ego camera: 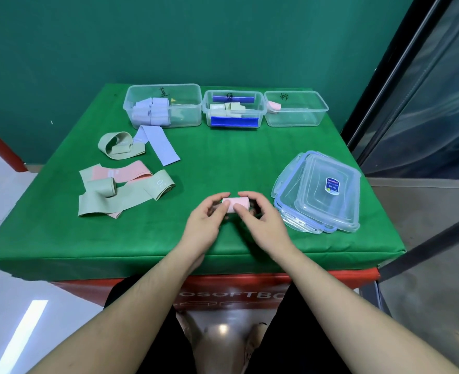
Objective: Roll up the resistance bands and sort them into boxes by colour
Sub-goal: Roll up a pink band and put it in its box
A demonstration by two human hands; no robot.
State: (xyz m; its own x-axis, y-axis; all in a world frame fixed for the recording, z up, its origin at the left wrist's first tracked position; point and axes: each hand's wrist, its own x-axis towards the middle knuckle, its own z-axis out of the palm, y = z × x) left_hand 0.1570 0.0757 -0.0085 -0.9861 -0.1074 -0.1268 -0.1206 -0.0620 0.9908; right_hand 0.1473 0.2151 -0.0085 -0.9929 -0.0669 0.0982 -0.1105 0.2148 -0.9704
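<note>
Near table front edge, pink roll btwn left hand & right hand.

Three clear boxes at the back — three stacked lids at right.

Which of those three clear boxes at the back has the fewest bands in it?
The rightmost box: it holds one pink roll at its left end. The left box holds several lilac rolls, the middle box several pale green ones.
</note>
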